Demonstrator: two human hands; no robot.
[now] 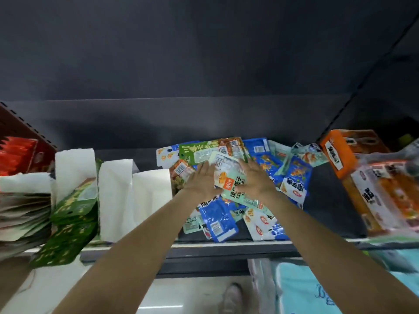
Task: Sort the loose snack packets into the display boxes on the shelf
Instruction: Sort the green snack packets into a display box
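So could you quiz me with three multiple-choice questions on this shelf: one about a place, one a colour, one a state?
1. Where is the orange display box?
A. right of the loose pile
B. left of it
C. on the floor

2. What colour are the packets standing in the white display box?
A. blue
B. green
C. pink

3. What are the left hand and right hand doing?
A. hanging idle
B. holding a pale green packet
C. lifting a box

Answers: A, it sits at the right end; B, green packets fill it; B, one hand at each side.
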